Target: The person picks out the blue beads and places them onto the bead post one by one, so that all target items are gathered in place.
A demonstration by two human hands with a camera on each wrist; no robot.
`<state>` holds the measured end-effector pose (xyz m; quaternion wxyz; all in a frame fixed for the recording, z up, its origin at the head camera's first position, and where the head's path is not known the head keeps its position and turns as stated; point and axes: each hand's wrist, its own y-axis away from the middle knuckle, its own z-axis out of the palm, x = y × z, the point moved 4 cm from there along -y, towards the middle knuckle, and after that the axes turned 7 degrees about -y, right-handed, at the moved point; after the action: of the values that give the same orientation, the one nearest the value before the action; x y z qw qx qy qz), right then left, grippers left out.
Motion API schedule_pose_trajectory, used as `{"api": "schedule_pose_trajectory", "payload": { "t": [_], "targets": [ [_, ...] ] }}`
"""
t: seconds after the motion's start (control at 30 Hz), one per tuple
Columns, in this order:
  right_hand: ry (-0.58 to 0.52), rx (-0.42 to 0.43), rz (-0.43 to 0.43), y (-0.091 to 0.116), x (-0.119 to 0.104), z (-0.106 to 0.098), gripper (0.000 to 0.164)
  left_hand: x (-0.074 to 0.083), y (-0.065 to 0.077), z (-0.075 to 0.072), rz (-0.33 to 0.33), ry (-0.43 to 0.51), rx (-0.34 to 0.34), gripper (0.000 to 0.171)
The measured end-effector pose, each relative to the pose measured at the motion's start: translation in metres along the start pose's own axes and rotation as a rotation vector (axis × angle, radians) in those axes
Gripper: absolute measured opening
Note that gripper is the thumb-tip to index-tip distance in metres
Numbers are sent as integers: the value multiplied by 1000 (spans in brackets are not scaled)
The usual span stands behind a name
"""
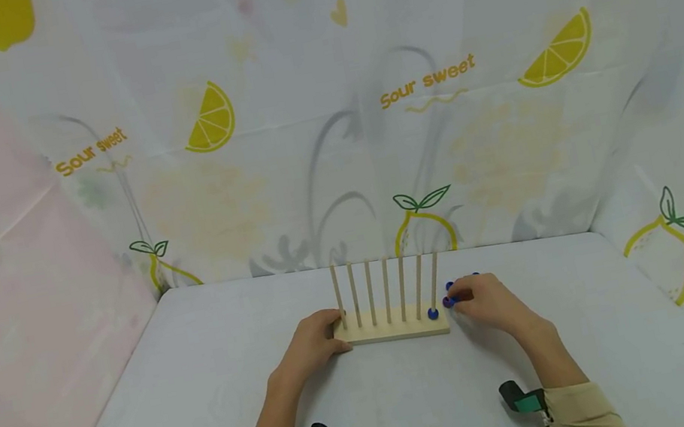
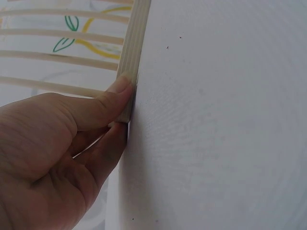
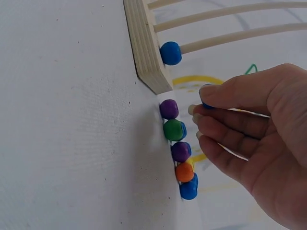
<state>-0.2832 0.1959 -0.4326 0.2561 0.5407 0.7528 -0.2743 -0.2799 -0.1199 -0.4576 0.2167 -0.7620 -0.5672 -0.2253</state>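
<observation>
The left hand is gripping the left end of a wooden base; the right hand, apart from it, is pinching a blue bead just off the base's right end. The base is lying midway between the side edges of the tabletop, toward its far edge, and is bearing seven pegs, a second blue bead sitting at the foot of the rightmost. Loose beads, purple, green, orange and blue, are lying beyond the right end.
</observation>
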Motion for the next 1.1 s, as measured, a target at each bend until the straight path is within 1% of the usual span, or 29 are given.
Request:
{"api": "schedule_pose_trajectory", "payload": {
  "t": [0.23,0.47,0.6,0.8,0.93,1.03,1.1],
  "targets": [
    [-69,30,-7,0,-1,-3,19,-2,-1,1,4,5,5,58],
    [-88,80,2,0,-8,-9,22,-2,-2,1,-2,3,-2,59],
    [-97,118,-27,1,-12,-12,22,-2,-2,2,14,-3,-3,60],
    [-109,197,-70,2,-17,-19,22,-3,-2,2,30,-4,3,58],
    [-136,244,-90,3,-22,-24,23,-3,-1,1,18,7,5,58],
    [-167,262,-94,3,-24,-26,23,-2,-1,1,5,13,2,58],
    [-194,267,-91,4,-26,-28,24,-2,-2,2,8,3,3,58]
  ]
}}
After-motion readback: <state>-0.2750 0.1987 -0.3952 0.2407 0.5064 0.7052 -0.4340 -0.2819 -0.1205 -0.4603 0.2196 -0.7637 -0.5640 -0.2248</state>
